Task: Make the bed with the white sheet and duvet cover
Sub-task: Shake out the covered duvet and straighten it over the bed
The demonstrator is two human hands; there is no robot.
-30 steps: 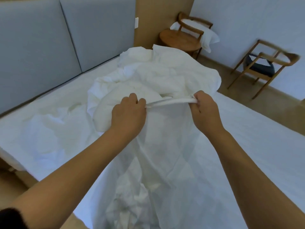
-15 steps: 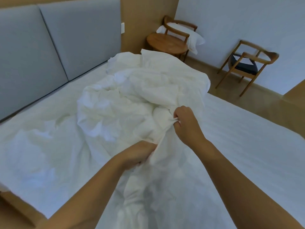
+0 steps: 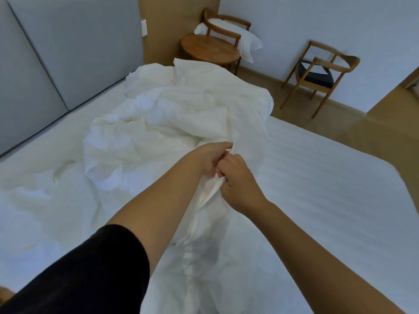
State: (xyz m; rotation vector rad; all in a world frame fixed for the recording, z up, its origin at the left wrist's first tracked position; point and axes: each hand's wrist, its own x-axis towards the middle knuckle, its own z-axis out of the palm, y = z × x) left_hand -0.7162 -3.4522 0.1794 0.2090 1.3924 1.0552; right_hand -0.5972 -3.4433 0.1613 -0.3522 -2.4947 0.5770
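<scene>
Head view looks down over a bed (image 3: 367, 200) spread with a white sheet (image 3: 306, 168). A crumpled white duvet cover (image 3: 176, 118) lies heaped along the middle of the mattress, running from near the grey headboard (image 3: 68, 53) down toward the person. The 2 hands meet close together over its near part. The left hand (image 3: 209, 158) has its fingers curled into a gathered fold of the cover. The right hand (image 3: 240, 186), just below it, pinches the same fold between thumb and curled fingers (the fingertips are mostly buried in cloth). A black sleeve (image 3: 90, 268) covers the left upper arm. Beyond the far edge of the bed stands a round wooden counter (image 3: 209, 48). Behind it is a corner chair (image 3: 223, 34) holding a white pillow (image 3: 249, 43). A dark-seated chair (image 3: 322, 73) stands apart, against the right wall.
</scene>
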